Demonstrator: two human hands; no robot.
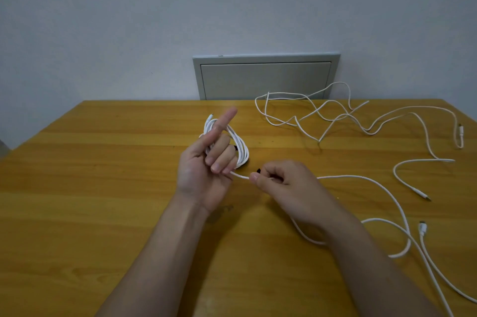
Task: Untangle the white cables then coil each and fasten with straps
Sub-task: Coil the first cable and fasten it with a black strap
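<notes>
A white cable coil (241, 149) of several loops hangs round the fingers of my left hand (206, 164), held above the wooden table (103, 187); its index finger points up. My right hand (281, 182) pinches the same cable's free run (238, 176) just right of the coil. That run trails on to the right (374, 182) and loops down across the table. A small black strap (259, 170) shows at my right fingertips, and another dark piece (235, 147) lies behind the coil. A second white cable (322, 113) lies loose and tangled at the back right.
More white cable (423, 159) with plug ends (422, 229) sprawls over the table's right side and runs off the lower right. A grey wall panel (265, 79) stands behind the table's far edge. The table's left half is bare wood.
</notes>
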